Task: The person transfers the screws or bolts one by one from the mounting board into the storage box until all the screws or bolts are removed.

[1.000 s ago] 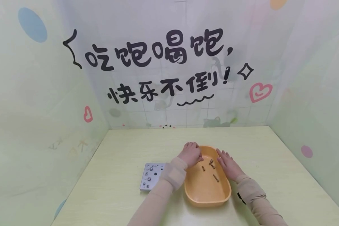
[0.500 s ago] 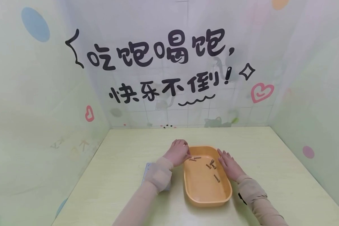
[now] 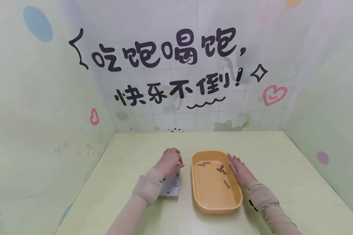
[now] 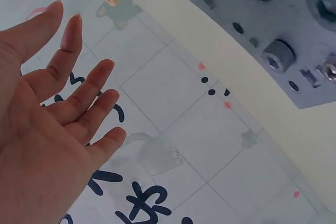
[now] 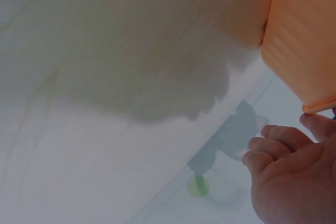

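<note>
Above the metal plate [image 3: 171,187] hovers my left hand [image 3: 169,163], fingers loosely bent; the left wrist view shows the hand [image 4: 63,98] holding nothing, with socket-head screws [image 4: 279,55] and holes in the plate [image 4: 231,3] beside it. My right hand [image 3: 239,169] rests against the right rim of the orange tray [image 3: 216,199]. In the right wrist view, fingers of that hand [image 5: 299,166] touch the edge of the tray [image 5: 302,40]. Several screws lie inside the tray, among them one screw [image 3: 226,184] toward the right side.
The pale table [image 3: 129,156] carries the plate at left and the tray at right, with a gap between them. Behind and on both sides stand patterned walls, the back wall [image 3: 176,120] bearing black lettering.
My left hand has moved left, out of the tray and over the plate. More screws lie in the tray's upper left than a second ago. The right hand has stayed at the rim.
</note>
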`<action>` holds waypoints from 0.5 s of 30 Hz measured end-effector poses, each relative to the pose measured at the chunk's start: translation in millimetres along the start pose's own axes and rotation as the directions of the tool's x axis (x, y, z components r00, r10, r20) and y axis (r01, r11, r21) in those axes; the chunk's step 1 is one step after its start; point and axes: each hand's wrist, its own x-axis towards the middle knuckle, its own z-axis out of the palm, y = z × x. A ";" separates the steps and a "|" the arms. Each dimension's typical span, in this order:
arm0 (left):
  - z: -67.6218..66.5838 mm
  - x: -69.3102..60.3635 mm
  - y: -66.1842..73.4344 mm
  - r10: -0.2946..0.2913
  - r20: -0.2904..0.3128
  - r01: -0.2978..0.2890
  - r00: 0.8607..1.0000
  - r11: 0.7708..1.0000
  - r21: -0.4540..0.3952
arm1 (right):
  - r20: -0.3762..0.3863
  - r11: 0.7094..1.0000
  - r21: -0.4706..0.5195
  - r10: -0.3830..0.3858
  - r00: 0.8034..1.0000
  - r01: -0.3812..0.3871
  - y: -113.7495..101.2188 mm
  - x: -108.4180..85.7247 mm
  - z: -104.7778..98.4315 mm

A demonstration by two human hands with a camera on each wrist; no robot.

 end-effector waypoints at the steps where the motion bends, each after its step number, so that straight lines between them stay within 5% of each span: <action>1: -0.4 -1.6 -1.3 -0.006 0.000 0.006 1.000 1.000 -0.009 | 0.000 1.000 -0.003 0.000 1.000 0.000 0.0 0.1 -0.3; 15: 4.4 -27.2 -22.2 -0.063 -0.008 0.063 0.998 0.996 -0.058 | 0.010 1.000 -0.003 0.007 1.000 -0.007 2.3 2.3 1.0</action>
